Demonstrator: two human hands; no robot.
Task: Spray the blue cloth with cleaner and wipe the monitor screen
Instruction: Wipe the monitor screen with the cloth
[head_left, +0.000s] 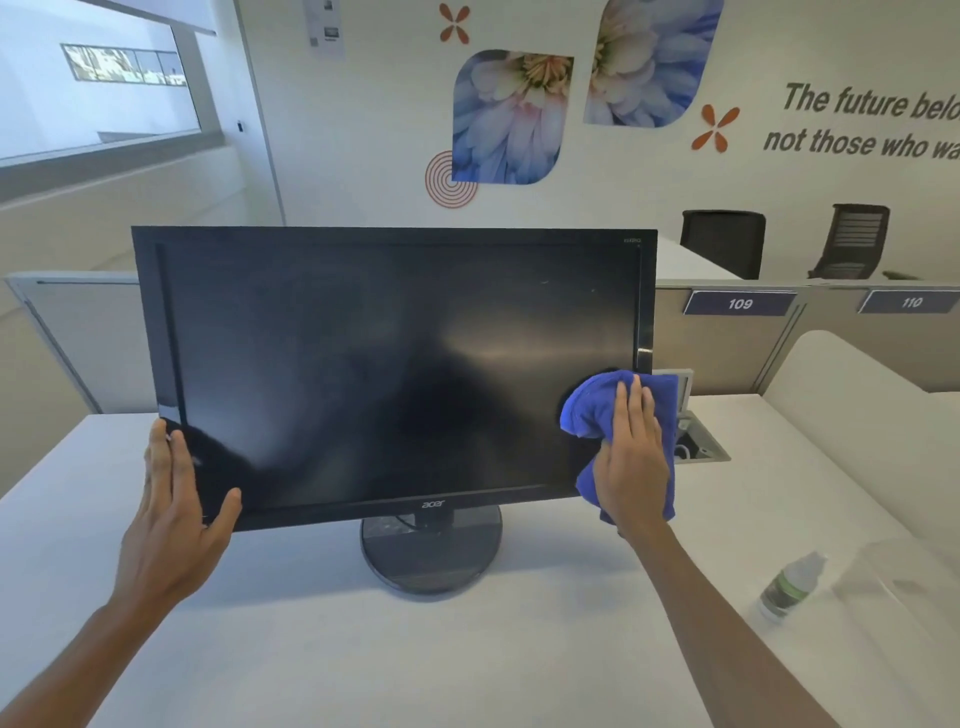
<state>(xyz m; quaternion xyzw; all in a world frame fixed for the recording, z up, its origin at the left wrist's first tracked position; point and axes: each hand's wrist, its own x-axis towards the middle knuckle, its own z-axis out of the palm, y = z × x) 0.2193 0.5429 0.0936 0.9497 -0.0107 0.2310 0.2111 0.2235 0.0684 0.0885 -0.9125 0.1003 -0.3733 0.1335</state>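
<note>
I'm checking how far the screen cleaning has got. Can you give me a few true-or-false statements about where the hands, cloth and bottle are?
1. The right hand presses the blue cloth against the monitor screen. True.
2. The cloth is at the screen's upper left corner. False: it is at the lower right.
3. The left hand steadies the monitor's lower left corner. True.
4. The left hand holds the spray bottle. False: the bottle stands on the desk, to the right, apart from both hands.
5. The screen is lit and showing a picture. False: it is dark.
</note>
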